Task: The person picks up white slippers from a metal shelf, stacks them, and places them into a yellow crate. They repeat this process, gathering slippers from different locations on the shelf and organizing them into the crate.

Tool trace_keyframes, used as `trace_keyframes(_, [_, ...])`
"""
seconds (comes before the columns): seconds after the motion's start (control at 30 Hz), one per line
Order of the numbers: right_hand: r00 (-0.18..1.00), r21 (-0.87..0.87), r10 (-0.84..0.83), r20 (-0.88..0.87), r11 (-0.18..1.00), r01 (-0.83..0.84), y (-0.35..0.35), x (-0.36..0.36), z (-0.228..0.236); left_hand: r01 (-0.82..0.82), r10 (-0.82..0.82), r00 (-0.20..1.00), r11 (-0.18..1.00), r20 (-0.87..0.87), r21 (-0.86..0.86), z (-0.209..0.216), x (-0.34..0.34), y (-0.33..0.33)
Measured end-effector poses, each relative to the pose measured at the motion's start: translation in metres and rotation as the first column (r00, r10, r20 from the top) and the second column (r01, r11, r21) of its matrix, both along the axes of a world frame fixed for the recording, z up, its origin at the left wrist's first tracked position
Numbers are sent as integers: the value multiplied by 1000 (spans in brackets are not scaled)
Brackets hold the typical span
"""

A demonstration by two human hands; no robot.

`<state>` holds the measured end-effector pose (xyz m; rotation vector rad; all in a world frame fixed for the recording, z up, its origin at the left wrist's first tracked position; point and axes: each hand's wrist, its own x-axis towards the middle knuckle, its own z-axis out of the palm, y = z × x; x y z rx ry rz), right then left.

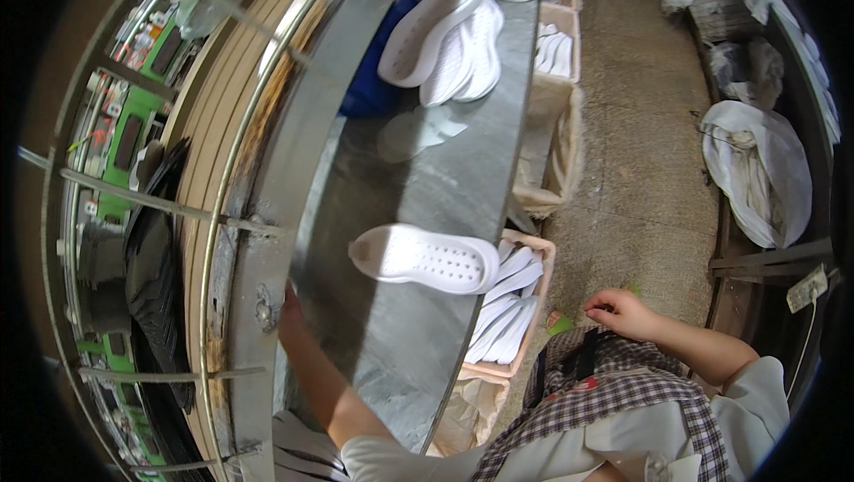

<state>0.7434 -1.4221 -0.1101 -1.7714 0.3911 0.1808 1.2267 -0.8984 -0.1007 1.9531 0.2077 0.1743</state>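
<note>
My left hand [288, 311] reaches to the metal frame at the left edge of the grey metal table [391, 340]; its fingers are hidden behind the frame. A white shoe sole [422, 258] with small holes lies across the table, to the right of that hand and apart from it. My right hand [620, 313] hovers in front of my checked apron [623, 393], above the floor. Its fingers are loosely curled in, and no thing shows in them.
Farther up the table, several white soles [445, 46] are heaped beside a blue thing [372, 82]. Pink bins [550, 260] of white soles line the table's right side. A wire guard [218, 215] stands at left, with green machine parts [124, 148] behind. A white sack [761, 171] is at right.
</note>
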Motion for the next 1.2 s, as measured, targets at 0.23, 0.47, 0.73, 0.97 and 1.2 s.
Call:
trace_keyframes(0.23, [957,103,-59,284,994,30,-20,28,25,227,-400,916,556,-17,-800,122,-223,-181])
trace_keyframes(0.47, [914,846,-209,349,489,-211,-31,22,54,251,-769,621,381,-155,-890,121,-430,-346])
trace_keyframes(0.73, [960,960,-185,209,227,-165,-88,-73,80,624,-747,633,648,-203,-436,87,-473,-431])
trace_keyframes(0.97, [950,950,-6,-313,15,313,-117,-122,69,307,-711,549,661,-440,-685,47,-508,-493])
trace_keyframes(1.2, [910,910,17,-415,24,415,-125,-142,64,266,-703,568,649,-428,-713,36,-538,-498])
